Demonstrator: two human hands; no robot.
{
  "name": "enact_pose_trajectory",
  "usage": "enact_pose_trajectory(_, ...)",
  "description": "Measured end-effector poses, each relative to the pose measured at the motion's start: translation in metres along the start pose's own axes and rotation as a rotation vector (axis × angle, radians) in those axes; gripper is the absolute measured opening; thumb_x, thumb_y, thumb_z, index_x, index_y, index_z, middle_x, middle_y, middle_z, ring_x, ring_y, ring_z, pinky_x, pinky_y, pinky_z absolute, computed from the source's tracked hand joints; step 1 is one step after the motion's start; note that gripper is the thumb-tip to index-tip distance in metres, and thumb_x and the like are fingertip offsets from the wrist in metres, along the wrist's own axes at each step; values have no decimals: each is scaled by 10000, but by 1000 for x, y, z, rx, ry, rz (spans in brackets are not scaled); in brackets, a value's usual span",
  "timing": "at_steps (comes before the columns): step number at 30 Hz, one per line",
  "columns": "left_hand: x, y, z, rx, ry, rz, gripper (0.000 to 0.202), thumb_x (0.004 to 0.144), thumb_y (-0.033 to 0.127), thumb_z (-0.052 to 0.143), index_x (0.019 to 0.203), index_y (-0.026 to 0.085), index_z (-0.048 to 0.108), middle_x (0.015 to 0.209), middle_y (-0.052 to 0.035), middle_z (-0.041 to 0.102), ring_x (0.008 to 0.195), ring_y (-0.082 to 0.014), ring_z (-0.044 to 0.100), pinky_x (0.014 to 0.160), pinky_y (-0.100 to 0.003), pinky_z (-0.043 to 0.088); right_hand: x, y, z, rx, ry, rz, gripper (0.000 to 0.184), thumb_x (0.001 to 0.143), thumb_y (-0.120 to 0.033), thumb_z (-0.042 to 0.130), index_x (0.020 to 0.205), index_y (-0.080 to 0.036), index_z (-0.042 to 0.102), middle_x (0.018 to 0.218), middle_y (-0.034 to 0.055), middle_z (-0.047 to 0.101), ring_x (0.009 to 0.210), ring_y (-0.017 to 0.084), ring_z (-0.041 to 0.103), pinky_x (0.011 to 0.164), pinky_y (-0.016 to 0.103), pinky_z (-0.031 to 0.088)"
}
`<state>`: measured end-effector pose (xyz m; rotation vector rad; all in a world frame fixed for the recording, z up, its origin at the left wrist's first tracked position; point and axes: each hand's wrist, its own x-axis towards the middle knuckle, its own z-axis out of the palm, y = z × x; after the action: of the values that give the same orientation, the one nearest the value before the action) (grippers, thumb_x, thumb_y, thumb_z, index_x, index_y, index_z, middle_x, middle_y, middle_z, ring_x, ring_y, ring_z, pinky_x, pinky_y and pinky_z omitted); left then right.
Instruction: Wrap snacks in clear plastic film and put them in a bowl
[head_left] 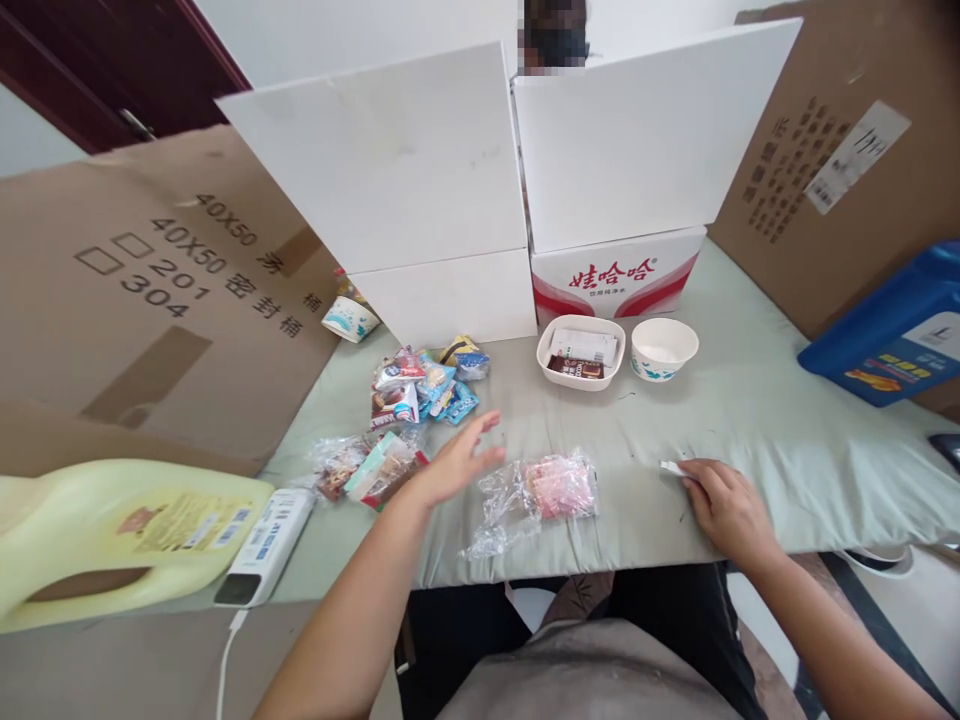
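Observation:
My left hand (pixel 461 463) hovers over the cloth-covered table with its fingers apart and nothing in it. Just right of it lies a clear plastic bag with pink contents (pixel 559 487). My right hand (pixel 727 508) rests low over the table's right side, fingers pinched on a small white piece (pixel 670 468) whose kind I cannot make out. Beyond my left hand sits a pile of wrapped snacks (pixel 427 388). Closer to my left forearm are a green-and-red snack packet (pixel 382 470) and a clear bag with brownish contents (pixel 337 465).
A white tray (pixel 544 372) holding packets stands beside a paper bowl (pixel 664 350). Behind them are white panels (pixel 390 170) and a red-and-white carton (pixel 619 280). Cardboard walls (pixel 135 380), a yellow jug (pixel 150 520), a power bank (pixel 270 545) and a blue bottle (pixel 892 340) flank the table.

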<state>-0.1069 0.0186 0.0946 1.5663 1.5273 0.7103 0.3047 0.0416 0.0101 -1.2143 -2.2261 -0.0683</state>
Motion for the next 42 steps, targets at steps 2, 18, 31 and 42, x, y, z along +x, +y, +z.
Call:
enact_pose_trajectory(2, -34, -17, 1, -38, -60, -27, 932, 730, 675, 646, 1472, 236, 293, 1531, -154, 319, 1398, -331, 334, 1110, -491, 340, 5, -19, -3, 142, -17, -16, 223, 956, -224, 453, 1135, -195, 582, 1026, 91, 646, 948, 217, 621, 820, 366, 520)
enact_pose_trajectory(18, -60, 6, 83, 254, 492, 161, 213, 831, 118, 499, 935, 209, 661, 871, -24, 679, 774, -146, 658, 701, -258, 547, 29, -118, 35, 249, -203, -87, 230, 956, -177, 431, 1125, -187, 587, 1020, 102, 624, 886, 216, 629, 759, 369, 552)
enact_pose_trajectory(31, -41, -16, 146, 401, 551, 613, 512, 862, 187, 590, 1334, 185, 390, 1190, -151, 584, 1165, -265, 570, 934, -467, 528, 36, -86, 8, 123, -202, 11, 261, 955, -173, 406, 1105, -193, 619, 973, 88, 653, 856, 214, 633, 719, 346, 459)
enact_pose_trajectory(42, -43, -16, 141, 477, 627, 454, 570, 827, 324, 679, 1327, 201, 436, 1183, -140, 564, 1049, -265, 579, 845, -430, 546, 50, -118, 16, 98, -389, -210, 280, 909, -107, 439, 1106, -187, 620, 978, 85, 647, 860, 212, 596, 755, 348, 407)
